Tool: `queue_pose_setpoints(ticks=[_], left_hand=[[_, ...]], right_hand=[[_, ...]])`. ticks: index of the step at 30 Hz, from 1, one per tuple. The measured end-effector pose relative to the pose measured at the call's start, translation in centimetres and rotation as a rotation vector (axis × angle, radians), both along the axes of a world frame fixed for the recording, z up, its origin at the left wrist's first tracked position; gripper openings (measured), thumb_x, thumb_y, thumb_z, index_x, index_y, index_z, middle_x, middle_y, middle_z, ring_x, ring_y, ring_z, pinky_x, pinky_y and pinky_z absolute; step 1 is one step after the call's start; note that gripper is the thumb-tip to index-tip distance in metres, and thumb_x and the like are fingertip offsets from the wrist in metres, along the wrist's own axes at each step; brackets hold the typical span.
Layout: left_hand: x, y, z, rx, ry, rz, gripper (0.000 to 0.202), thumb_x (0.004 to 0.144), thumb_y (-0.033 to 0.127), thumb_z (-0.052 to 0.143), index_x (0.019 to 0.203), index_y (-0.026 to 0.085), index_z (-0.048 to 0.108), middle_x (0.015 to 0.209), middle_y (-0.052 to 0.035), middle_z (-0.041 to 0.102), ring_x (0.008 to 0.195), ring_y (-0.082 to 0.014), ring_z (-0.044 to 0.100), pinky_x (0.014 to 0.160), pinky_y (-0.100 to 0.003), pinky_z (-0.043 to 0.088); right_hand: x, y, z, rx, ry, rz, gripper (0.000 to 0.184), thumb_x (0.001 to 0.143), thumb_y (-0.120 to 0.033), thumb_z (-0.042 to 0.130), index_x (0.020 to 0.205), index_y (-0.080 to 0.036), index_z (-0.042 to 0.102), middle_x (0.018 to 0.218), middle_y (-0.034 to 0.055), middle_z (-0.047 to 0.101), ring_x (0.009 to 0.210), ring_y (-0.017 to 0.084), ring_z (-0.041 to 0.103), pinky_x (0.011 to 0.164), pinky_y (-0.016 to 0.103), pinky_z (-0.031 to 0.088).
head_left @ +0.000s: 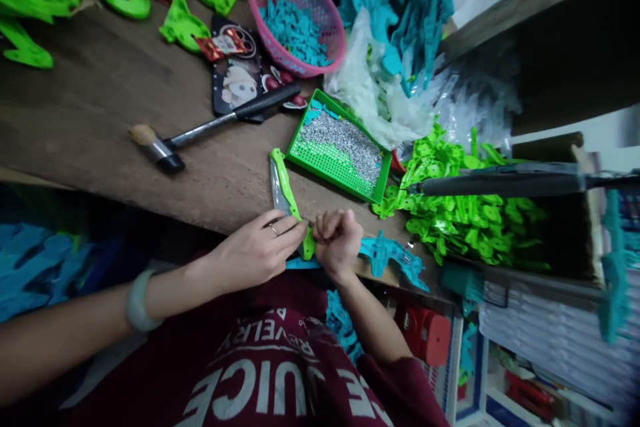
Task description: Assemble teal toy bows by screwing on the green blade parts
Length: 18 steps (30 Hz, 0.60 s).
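Observation:
A long green plastic piece (284,181) lies on the wooden table (100,113) at its near edge, pointing away from me. My left hand (255,250) rests on its near end with fingers closed around it, a ring on one finger. My right hand (337,240) is curled into a fist just right of the piece's near end, pinching something I cannot make out. A teal plastic piece (387,255) lies under and beside my right hand.
A hammer (210,127) lies left of centre. A green tray (340,147) holds small metal bits. A pink basket (297,13) holds teal parts. Green parts (460,213) pile at right beside a dark tool handle (500,183). A phone (235,73) lies behind the hammer.

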<state>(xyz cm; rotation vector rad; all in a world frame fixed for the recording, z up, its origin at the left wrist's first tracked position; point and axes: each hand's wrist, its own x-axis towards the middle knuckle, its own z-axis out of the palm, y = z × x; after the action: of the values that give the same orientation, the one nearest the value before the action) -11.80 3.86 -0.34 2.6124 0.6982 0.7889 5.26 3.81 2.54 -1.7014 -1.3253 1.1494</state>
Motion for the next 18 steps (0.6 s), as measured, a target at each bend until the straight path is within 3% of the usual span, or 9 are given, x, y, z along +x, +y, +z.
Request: queue_pose_setpoints(ticks=[4,9,12,14,16,18], left_hand=[[0.8,-2.5,-0.6,0.069,0.01,0.024,0.052,0.095,0.044,0.059,0.131,0.007,0.06,0.131,-0.0206,0.066,0.125,-0.0335,0.059,0.109,-0.049,0.046],[2.5,-5.5,-1.9,0.24,0.018,0.19,0.036,0.096,0.019,0.055,0.129,0.007,0.062,0.134,-0.0164,0.066,0.131,-0.0265,0.058,0.115,-0.04,0.043],[3.3,-5.7,-2.0,0.331,-0.033,0.272,0.032,0.098,0.02,0.051,0.121,0.003,0.066,0.13,-0.0195,0.067,0.125,-0.0289,0.063,0.11,-0.041,0.048],[3.4,-5.5,-1.8,0.371,-0.028,0.274,0.032,0.098,0.02,0.05,0.118,0.002,0.066,0.129,-0.0203,0.068,0.123,-0.0292,0.064,0.108,-0.04,0.051],[3.3,-5.3,-1.7,0.398,-0.01,0.265,0.032,0.097,0.018,0.048,0.118,0.001,0.067,0.127,-0.0206,0.069,0.122,-0.029,0.065,0.107,-0.04,0.052],[3.1,-5.3,-1.6,0.429,0.003,0.263,0.034,0.097,0.018,0.047,0.118,0.001,0.067,0.125,-0.0204,0.07,0.12,-0.0292,0.066,0.106,-0.04,0.053]], right_hand=[[-0.3,0.0,0.1,0.012,0.18,-0.137,0.061,0.092,-0.069,0.02,0.05,-0.025,0.026,0.047,-0.0038,0.017,0.041,0.013,0.021,0.04,0.029,0.024],[0.7,0.4,1.4,-0.092,0.316,-0.07,0.059,0.086,-0.069,0.042,0.048,-0.025,0.032,0.044,-0.0065,0.017,0.036,0.01,0.015,0.034,0.025,0.017],[0.3,2.7,3.2,-0.086,0.401,0.117,0.056,0.083,-0.067,0.052,0.047,-0.025,0.039,0.042,-0.007,0.022,0.036,0.009,0.019,0.036,0.025,0.02],[-0.8,5.0,4.1,0.061,0.394,0.276,0.058,0.084,-0.068,0.05,0.047,-0.025,0.041,0.043,-0.0059,0.025,0.037,0.01,0.024,0.04,0.027,0.028],[-2.4,7.7,4.2,0.235,0.313,0.436,0.062,0.087,-0.073,0.043,0.047,-0.026,0.042,0.047,-0.0032,0.032,0.043,0.013,0.034,0.048,0.031,0.038],[-4.2,10.0,3.1,0.299,0.189,0.623,0.066,0.088,-0.078,0.036,0.049,-0.026,0.042,0.052,-0.0007,0.039,0.05,0.014,0.04,0.057,0.033,0.041]])
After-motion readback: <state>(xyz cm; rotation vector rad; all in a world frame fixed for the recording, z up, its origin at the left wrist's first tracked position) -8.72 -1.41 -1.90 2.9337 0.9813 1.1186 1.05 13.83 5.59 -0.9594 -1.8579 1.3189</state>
